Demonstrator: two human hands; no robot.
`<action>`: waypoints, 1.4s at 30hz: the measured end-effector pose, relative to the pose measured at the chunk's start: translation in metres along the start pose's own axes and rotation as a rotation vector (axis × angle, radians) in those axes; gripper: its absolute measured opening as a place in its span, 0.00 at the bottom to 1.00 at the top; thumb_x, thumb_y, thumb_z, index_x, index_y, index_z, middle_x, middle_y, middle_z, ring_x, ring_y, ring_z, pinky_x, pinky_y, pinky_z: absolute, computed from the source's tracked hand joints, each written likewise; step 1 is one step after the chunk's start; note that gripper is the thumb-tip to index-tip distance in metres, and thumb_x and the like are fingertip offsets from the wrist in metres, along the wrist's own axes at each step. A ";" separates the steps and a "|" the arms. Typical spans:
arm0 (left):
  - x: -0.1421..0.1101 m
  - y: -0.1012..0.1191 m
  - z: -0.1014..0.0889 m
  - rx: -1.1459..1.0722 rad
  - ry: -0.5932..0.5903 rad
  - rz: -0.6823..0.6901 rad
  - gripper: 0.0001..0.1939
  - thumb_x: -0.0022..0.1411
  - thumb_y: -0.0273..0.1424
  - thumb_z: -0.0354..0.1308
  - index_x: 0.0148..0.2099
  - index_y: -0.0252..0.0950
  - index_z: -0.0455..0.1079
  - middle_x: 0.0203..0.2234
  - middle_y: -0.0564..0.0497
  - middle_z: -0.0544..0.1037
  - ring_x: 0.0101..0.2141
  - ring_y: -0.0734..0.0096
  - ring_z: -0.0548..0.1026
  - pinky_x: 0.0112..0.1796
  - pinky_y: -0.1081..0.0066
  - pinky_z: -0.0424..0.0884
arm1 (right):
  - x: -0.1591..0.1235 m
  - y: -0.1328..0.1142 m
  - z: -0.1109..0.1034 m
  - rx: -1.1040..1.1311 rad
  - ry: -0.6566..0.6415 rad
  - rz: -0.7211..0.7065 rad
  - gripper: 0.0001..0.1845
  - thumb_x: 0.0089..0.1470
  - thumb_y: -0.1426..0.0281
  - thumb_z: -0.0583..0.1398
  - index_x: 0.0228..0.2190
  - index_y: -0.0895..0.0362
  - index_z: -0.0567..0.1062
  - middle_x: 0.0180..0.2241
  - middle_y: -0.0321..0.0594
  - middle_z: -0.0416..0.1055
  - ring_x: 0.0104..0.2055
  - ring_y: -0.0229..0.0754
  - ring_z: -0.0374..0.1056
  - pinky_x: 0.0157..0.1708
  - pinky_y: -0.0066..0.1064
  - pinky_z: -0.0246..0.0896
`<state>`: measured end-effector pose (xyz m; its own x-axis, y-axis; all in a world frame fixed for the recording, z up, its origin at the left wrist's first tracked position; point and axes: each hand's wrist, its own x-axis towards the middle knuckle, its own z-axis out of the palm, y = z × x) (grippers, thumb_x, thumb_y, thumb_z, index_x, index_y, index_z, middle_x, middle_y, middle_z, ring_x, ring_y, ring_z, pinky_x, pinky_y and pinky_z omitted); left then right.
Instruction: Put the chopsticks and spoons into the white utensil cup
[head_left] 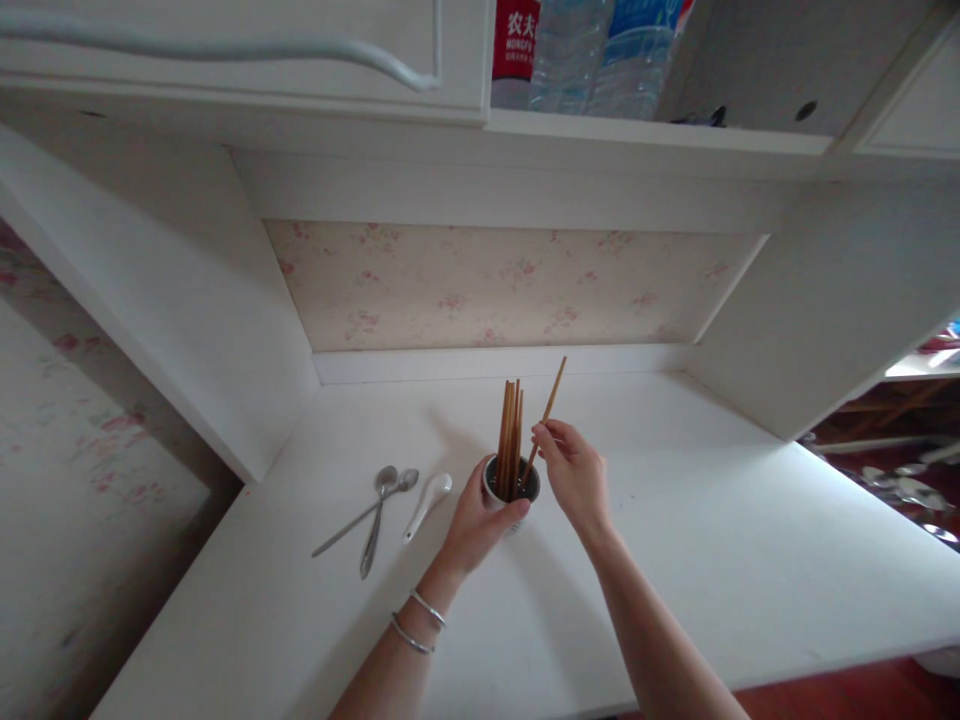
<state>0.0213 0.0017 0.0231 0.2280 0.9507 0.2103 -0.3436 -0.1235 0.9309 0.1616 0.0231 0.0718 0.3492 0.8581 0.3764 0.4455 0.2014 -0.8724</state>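
The left hand (pixel 480 525) curls its fingers round a dark-lined, round cup (pixel 537 487) of slim, brown chopsticks (pixel 509 430); whether it touches the smooth white table (pixel 690 560) is unclear. The right hand (pixel 576 478) pinches one tilted chopstick (pixel 556 387), lower end inside. Leftward lie two crossed metal spoons (pixel 373 535) and a glossy white spoon (pixel 429 503).

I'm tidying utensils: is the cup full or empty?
Partly filled: a bundle of chopsticks stands in the cup, held by the left hand, with open space beside them inside.
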 end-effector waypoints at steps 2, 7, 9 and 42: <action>0.000 -0.001 -0.001 0.012 0.001 0.000 0.33 0.50 0.32 0.68 0.57 0.37 0.62 0.51 0.43 0.73 0.51 0.61 0.70 0.55 0.62 0.62 | -0.001 -0.002 0.001 -0.046 -0.021 -0.016 0.15 0.57 0.56 0.57 0.35 0.53 0.77 0.32 0.41 0.79 0.36 0.45 0.76 0.37 0.35 0.70; 0.001 -0.004 -0.001 0.024 -0.005 0.009 0.33 0.51 0.31 0.68 0.57 0.38 0.61 0.51 0.45 0.73 0.52 0.61 0.70 0.54 0.63 0.63 | -0.005 0.003 0.006 -0.067 -0.077 -0.004 0.14 0.57 0.58 0.57 0.34 0.53 0.77 0.32 0.40 0.79 0.36 0.44 0.75 0.35 0.32 0.70; 0.001 -0.005 -0.001 0.009 -0.009 0.009 0.33 0.51 0.31 0.68 0.57 0.38 0.62 0.52 0.44 0.72 0.52 0.61 0.70 0.54 0.63 0.63 | -0.007 0.010 0.008 -0.068 -0.104 0.006 0.13 0.56 0.59 0.57 0.34 0.53 0.77 0.32 0.40 0.79 0.36 0.44 0.75 0.36 0.33 0.70; -0.024 0.021 -0.037 0.591 0.100 0.014 0.20 0.60 0.42 0.58 0.51 0.39 0.72 0.49 0.45 0.75 0.50 0.60 0.72 0.52 0.63 0.65 | -0.042 0.065 0.007 0.624 -0.649 0.085 0.43 0.37 0.66 0.73 0.53 0.52 0.63 0.49 0.44 0.71 0.51 0.51 0.67 0.52 0.46 0.60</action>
<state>-0.0251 -0.0127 0.0262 0.1299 0.9665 0.2215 0.2253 -0.2464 0.9426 0.1699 0.0033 -0.0035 -0.2575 0.9415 0.2176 -0.1549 0.1820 -0.9710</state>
